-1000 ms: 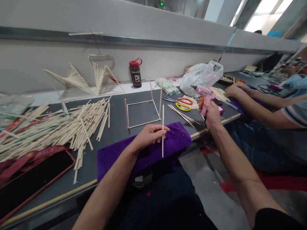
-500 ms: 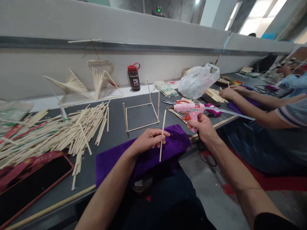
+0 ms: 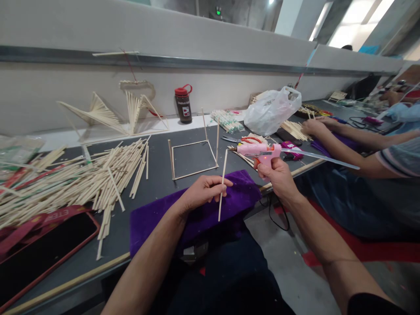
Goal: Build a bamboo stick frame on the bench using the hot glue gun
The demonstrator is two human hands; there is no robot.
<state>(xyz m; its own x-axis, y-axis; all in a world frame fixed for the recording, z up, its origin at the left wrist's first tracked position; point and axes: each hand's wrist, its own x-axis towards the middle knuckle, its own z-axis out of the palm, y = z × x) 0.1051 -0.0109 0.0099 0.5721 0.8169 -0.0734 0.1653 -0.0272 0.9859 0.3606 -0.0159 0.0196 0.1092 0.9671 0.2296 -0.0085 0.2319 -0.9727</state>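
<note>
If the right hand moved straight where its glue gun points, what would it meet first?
Probably the upper end of the thin stick in the left hand; depth is unclear.

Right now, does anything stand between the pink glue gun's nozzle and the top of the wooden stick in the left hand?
Nothing visible does. The pink glue gun in the right hand has its nozzle at the top of the wooden stick in the left hand; whether they touch is unclear.

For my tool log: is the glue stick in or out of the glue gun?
Partly in: the glue stick juts from the back of the pink glue gun.
</note>
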